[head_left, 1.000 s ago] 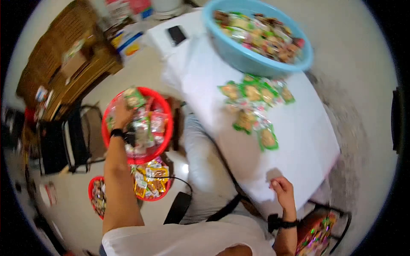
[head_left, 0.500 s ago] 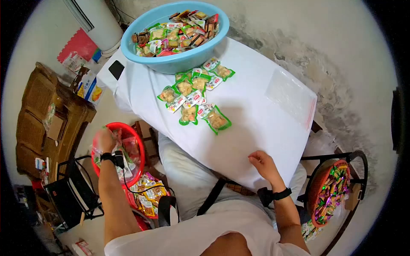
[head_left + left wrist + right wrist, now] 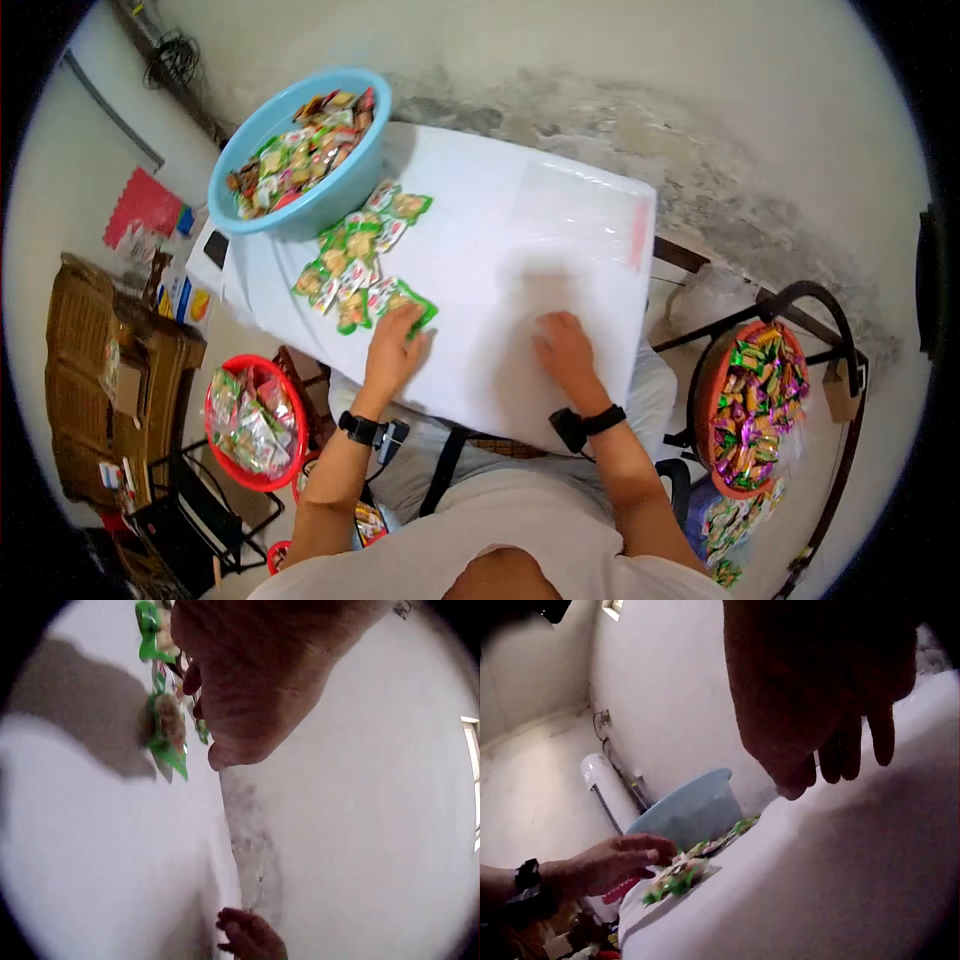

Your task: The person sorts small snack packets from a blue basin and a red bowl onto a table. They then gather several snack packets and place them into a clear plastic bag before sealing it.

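Observation:
Several small clear-and-green snack packets [image 3: 355, 255] lie in a loose cluster on the white-covered table [image 3: 470, 240]. My left hand [image 3: 393, 352] is at the near end of this cluster, its fingertips right at the closest packet [image 3: 408, 302]; the fingers are loosely extended. In the left wrist view that packet [image 3: 169, 724] lies just beside the fingers. My right hand [image 3: 568, 357] hangs low over the table's near right part, fingers apart and holding nothing. From the right wrist, its fingers [image 3: 849, 746] point down close over the white surface.
A light blue basin [image 3: 345, 185] full of packaged snacks stands on the table's far left. A clear plastic sheet or bag [image 3: 575, 215] lies at the far right. On the left sits a red basket [image 3: 262, 478] of packets; on the right, an orange-red basket [image 3: 715, 450] holds shiny wrapped sweets.
My left hand has left the red basket and come over the table to the green packets. The head view has swung right. My right hand stays over the table, its fingers now more spread.

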`<act>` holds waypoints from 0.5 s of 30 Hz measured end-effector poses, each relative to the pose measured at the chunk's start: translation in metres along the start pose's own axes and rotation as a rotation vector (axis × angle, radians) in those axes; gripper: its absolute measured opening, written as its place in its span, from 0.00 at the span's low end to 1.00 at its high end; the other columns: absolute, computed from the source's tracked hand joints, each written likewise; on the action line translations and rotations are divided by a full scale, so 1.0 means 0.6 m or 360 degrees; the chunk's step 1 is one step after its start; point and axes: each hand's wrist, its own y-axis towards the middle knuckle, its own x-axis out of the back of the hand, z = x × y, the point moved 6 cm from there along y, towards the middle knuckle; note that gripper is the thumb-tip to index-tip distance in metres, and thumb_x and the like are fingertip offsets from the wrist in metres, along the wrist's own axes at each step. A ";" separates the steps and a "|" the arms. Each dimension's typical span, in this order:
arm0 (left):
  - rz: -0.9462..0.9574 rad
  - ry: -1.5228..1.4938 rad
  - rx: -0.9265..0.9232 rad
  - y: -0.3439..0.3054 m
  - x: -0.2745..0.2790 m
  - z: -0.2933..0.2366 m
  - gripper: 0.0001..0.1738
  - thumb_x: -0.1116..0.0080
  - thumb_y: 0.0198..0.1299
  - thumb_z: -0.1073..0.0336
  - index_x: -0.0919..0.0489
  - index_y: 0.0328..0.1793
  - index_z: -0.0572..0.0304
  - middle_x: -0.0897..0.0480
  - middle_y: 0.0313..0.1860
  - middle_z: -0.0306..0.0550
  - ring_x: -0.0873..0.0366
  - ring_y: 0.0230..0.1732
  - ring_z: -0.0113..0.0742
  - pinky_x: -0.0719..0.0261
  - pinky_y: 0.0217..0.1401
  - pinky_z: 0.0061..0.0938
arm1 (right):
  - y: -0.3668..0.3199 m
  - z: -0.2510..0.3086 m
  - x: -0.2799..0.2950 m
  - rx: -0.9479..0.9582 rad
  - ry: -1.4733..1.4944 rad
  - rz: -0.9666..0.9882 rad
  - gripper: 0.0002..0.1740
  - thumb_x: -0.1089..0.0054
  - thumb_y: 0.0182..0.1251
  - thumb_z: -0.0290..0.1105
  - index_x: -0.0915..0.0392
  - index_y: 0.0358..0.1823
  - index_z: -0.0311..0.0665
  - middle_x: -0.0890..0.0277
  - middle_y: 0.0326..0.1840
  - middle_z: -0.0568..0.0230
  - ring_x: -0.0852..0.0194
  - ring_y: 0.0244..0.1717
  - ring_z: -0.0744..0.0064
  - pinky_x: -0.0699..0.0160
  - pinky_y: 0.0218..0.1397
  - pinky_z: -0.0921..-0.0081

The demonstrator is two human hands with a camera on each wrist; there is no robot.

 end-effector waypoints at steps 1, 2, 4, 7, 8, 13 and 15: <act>0.0036 -0.0069 0.0035 0.002 -0.018 -0.010 0.23 0.40 0.50 0.70 0.25 0.56 0.59 0.26 0.57 0.56 0.32 0.59 0.53 0.34 0.63 0.38 | 0.017 -0.017 0.026 -0.0004 -0.0087 -0.0158 0.19 0.38 0.52 0.31 0.27 0.47 0.37 0.31 0.49 0.53 0.35 0.53 0.52 0.30 0.52 0.60; 0.0044 -0.0067 0.0007 0.000 -0.030 -0.027 0.23 0.40 0.50 0.70 0.25 0.56 0.59 0.26 0.57 0.56 0.32 0.59 0.53 0.34 0.63 0.38 | 0.038 -0.039 0.054 -0.0008 -0.0172 -0.0311 0.20 0.38 0.52 0.31 0.27 0.48 0.37 0.31 0.50 0.54 0.35 0.53 0.53 0.30 0.52 0.60; 0.0124 -0.0090 -0.0003 0.001 -0.053 -0.073 0.22 0.40 0.51 0.69 0.25 0.56 0.58 0.26 0.57 0.56 0.33 0.60 0.52 0.35 0.64 0.39 | 0.082 -0.102 0.096 -0.0120 -0.0411 -0.0405 0.23 0.37 0.51 0.31 0.28 0.50 0.38 0.31 0.51 0.54 0.35 0.53 0.54 0.30 0.51 0.59; 0.0156 -0.0125 -0.0042 -0.016 -0.108 -0.088 0.21 0.41 0.52 0.70 0.24 0.55 0.58 0.28 0.58 0.58 0.35 0.61 0.54 0.36 0.64 0.40 | 0.118 -0.167 0.145 -0.0166 -0.0690 -0.0603 0.20 0.39 0.51 0.30 0.26 0.47 0.39 0.30 0.48 0.57 0.34 0.52 0.56 0.30 0.48 0.58; 0.0126 -0.0114 -0.0074 -0.024 -0.120 -0.093 0.21 0.41 0.52 0.70 0.24 0.54 0.58 0.28 0.59 0.58 0.35 0.61 0.55 0.36 0.64 0.41 | 0.126 -0.188 0.152 -0.0178 -0.0696 -0.0622 0.20 0.39 0.51 0.30 0.26 0.47 0.39 0.30 0.48 0.57 0.34 0.52 0.56 0.30 0.48 0.58; -0.0011 0.0047 -0.0168 -0.059 -0.164 -0.099 0.17 0.44 0.52 0.71 0.23 0.50 0.63 0.29 0.59 0.59 0.37 0.64 0.58 0.37 0.65 0.43 | 0.144 -0.239 0.110 -0.0063 -0.0981 -0.0194 0.03 0.46 0.52 0.28 0.23 0.28 0.40 0.29 0.37 0.61 0.31 0.45 0.58 0.29 0.43 0.60; -0.0026 0.0037 -0.0152 -0.057 -0.167 -0.095 0.17 0.44 0.52 0.71 0.22 0.50 0.63 0.28 0.59 0.59 0.36 0.63 0.58 0.37 0.65 0.43 | 0.149 -0.247 0.107 -0.0047 -0.0957 -0.0226 0.03 0.45 0.51 0.28 0.23 0.26 0.40 0.29 0.35 0.61 0.31 0.44 0.58 0.28 0.43 0.60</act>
